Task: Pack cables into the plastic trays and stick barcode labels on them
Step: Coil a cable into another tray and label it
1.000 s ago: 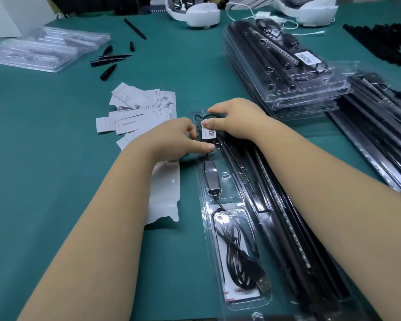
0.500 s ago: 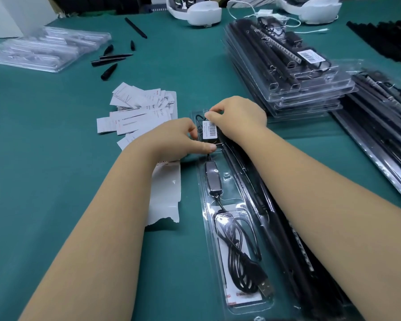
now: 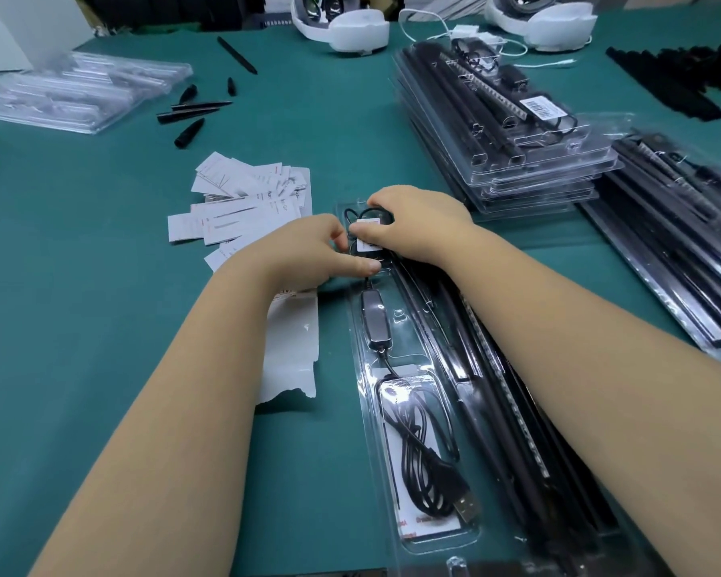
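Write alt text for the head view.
Both hands, left hand and right hand, press a white barcode label onto the far end of a clear plastic tray holding a black USB cable; filled trays are stacked behind.

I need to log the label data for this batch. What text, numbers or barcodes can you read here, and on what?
Nothing legible.
Barcode label under both hands: mostly covered, unreadable.
Barcode label on stacked trays: bars visible, digits too small.
Paper slips: print blurred.
Card under USB cable: red print, blurred.
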Tool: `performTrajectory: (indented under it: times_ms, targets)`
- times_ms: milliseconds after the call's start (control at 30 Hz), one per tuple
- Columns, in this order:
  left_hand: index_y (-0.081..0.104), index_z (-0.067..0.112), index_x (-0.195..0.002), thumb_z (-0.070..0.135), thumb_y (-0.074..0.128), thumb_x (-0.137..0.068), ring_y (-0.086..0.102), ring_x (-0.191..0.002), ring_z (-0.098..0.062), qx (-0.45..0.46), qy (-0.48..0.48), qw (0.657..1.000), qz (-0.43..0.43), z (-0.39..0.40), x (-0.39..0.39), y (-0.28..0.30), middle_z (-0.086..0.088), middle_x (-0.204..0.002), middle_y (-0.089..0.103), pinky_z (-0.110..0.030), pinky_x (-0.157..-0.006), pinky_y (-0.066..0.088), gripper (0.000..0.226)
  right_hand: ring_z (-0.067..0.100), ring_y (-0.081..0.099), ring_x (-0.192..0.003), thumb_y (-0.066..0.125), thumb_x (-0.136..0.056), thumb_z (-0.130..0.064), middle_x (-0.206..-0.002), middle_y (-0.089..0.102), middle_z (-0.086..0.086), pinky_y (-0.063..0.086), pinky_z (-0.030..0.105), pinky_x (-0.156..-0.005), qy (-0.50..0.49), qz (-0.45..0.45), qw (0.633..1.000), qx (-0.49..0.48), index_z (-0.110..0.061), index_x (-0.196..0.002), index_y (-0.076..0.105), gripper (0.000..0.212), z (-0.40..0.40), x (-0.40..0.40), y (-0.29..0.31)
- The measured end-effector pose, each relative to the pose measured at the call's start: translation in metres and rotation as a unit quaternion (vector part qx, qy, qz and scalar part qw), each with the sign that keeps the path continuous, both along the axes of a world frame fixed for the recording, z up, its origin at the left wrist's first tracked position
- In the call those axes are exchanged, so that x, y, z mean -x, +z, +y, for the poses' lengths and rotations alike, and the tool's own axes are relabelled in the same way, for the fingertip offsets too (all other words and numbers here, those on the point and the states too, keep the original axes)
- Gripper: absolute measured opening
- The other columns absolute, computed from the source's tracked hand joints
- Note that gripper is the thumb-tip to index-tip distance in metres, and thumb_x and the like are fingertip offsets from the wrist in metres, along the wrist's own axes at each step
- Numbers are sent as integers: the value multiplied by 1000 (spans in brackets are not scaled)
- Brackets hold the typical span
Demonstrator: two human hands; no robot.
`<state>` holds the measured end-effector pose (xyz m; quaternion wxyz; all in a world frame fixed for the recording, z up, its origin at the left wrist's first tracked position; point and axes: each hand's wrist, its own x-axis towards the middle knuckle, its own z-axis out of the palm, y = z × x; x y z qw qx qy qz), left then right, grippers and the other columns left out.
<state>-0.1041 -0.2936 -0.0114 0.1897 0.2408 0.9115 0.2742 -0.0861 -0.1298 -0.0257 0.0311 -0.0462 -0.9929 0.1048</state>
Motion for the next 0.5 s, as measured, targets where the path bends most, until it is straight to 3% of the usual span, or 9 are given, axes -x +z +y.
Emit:
performTrajectory:
  times_ms: [67, 167, 300, 500]
  targets:
    - [49, 19, -83, 51, 72, -78, 39, -50, -8, 2, 0, 1000, 3, 0, 0, 0, 6, -60, 47, -28, -50, 26, 39, 24, 50, -119, 31, -93, -57, -138, 46, -6, 35, 32, -75, 12, -21, 999, -25, -25, -130, 47, 52, -1, -3, -1]
    - [50, 18, -84, 52, 73, -76, 41, -54, -10, 3, 5, 1000, 9, 0, 1, -2, 5, -64, 49, -29, -51, 27, 41, 29, 37, -131, 22, -100, -45, -153, 27, -4, 33, 38, -95, 49, -48, 996, -60, -22, -148, 23, 53, -3, -9, 0]
    - [52, 18, -85, 53, 74, -74, 43, -57, -10, 10, 13, 999, 36, 0, 0, -3, 5, -67, 49, -29, -51, 28, 43, 32, 27, -133, 20, -103, -39, -158, 15, 0, 23, 40, -106, 88, -69, 991, -67, -23, -150, 21, 50, -2, -20, -1]
    - [51, 19, -81, 54, 73, -75, 44, -55, -11, 23, 5, 998, 54, 0, 0, -3, 4, -64, 50, -28, -50, 28, 41, 31, 23, -130, 19, -100, -48, -159, 11, -6, 19, 40, -108, 69, -75, 994, -45, -43, -147, 18, 48, -2, -36, 0]
